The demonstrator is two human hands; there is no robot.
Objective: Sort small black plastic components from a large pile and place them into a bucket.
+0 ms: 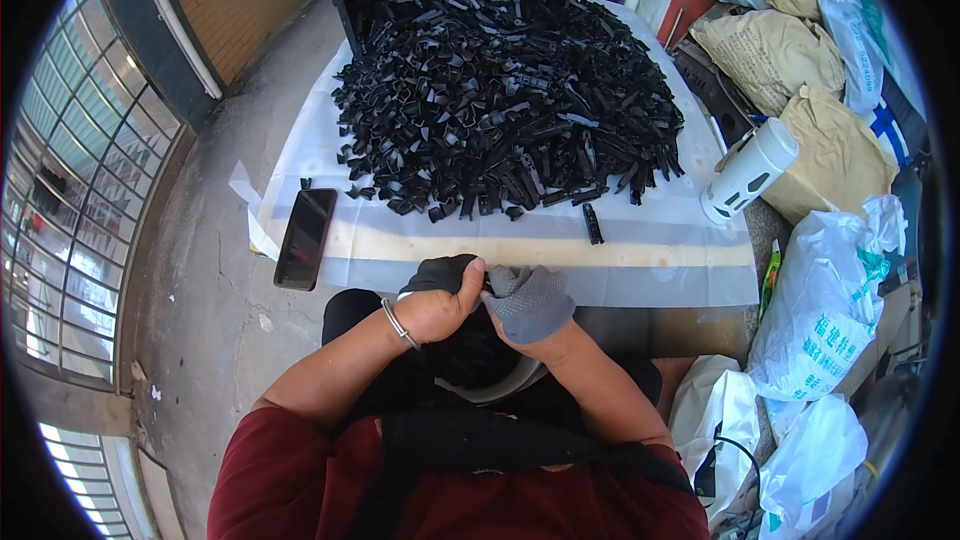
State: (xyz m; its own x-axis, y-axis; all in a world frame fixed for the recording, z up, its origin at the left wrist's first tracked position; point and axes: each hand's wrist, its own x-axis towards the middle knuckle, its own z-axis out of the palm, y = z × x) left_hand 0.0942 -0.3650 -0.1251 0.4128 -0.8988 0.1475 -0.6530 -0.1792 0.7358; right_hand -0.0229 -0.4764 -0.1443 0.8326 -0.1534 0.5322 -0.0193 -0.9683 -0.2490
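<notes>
My left hand point(436, 308) is closed, its bare thumb pressed against fingers covered in black glove fabric. A metal bracelet point(400, 324) circles that wrist. Against it, fingertips meeting, my right hand point(530, 302) is closed too, in a grey dotted glove. Whatever the two hands pinch between them is too small and hidden to name. Just below them, in my lap, sits a container with a pale rim point(512, 383) and dark contents. Beyond the hands, a large heap of small black plastic pieces point(500, 110) covers the table; one single piece point(593, 224) lies apart near the front.
The table point(440, 252) has a whitish plastic sheet over it. On its left edge rests a phone point(306, 240); a white bottle point(750, 170) leans at the right. Stuffed sacks point(815, 325) crowd the right side. A barred window point(80, 170) stands at the left.
</notes>
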